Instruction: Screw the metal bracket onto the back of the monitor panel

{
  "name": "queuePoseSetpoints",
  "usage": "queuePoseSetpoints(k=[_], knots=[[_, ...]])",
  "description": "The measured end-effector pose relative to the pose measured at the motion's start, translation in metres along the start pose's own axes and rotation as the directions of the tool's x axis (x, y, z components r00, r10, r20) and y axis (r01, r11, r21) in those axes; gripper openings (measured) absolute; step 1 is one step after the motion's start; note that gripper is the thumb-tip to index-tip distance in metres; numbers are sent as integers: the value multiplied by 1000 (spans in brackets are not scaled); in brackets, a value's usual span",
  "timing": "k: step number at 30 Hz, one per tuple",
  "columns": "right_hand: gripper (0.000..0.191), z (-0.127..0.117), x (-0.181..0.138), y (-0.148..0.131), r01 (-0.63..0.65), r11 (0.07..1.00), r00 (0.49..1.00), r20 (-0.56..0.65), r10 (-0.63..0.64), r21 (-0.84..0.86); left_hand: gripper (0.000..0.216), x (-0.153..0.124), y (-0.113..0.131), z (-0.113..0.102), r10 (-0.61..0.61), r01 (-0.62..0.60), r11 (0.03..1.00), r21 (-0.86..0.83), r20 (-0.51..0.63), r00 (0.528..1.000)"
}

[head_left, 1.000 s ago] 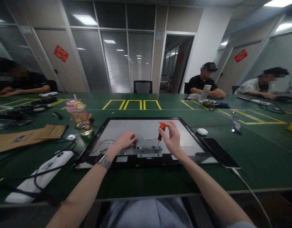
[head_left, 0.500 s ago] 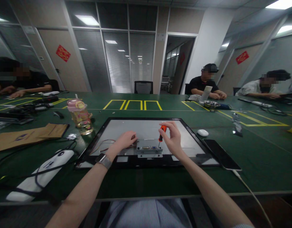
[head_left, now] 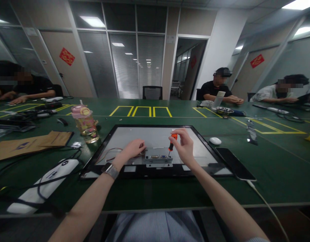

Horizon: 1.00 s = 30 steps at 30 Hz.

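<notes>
A flat display panel with a black frame lies back side up before me. On its near middle sits a metal bracket with connector ports. My right hand pinches the orange and black handle of a screwdriver; its tip points down at the bracket's right end, and I cannot make out the screw. My left hand, fingers curled, rests at the bracket's left end; whatever lies under the fingertips is hidden. Thin wires run across the panel by the left hand.
A pink-lidded cup, a paper bag and a white power strip with cables are on the left. To the right lie a white case and a phone on a cable. Several people sit around the green table.
My right hand has shifted slightly at the screwdriver's handle, its fingers drawn in a little more. The left hand and the panel stay where they were.
</notes>
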State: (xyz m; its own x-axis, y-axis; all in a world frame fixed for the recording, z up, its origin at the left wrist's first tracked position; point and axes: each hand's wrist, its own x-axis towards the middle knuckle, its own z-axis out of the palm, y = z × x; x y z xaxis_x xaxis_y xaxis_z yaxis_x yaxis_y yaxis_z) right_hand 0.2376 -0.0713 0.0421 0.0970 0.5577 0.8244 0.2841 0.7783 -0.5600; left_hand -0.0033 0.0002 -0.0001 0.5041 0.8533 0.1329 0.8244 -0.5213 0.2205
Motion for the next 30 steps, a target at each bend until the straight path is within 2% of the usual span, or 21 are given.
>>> queuePoseSetpoints(k=[4,9,13,15,19,23,30], knots=[[9,0,-1,-4,-19,1000,1000,14,20,-14,19,0,-1,1,-1,1,1000,2,-1,1000],[22,0,-4,-9,-60,997,989,135,54,41,19,0,-1,1,-2,2,1000,2,-2,1000],[12,0,-1,-8,-68,993,994,93,60,93,19,0,-1,1,-4,4,1000,-3,-3,1000],[10,0,1,-4,-128,979,990,84,116,157,19,0,-1,1,-6,6,1000,-5,-2,1000],[16,0,2,3,-304,897,948,195,251,322,18,0,-1,1,-8,8,1000,-10,0,1000],[26,1,3,2,-378,822,920,270,283,426,18,-1,-1,1,-6,6,1000,-15,-1,1000],[17,1,4,0,-382,800,924,196,327,463,19,0,-1,1,-7,7,1000,-14,-4,1000]])
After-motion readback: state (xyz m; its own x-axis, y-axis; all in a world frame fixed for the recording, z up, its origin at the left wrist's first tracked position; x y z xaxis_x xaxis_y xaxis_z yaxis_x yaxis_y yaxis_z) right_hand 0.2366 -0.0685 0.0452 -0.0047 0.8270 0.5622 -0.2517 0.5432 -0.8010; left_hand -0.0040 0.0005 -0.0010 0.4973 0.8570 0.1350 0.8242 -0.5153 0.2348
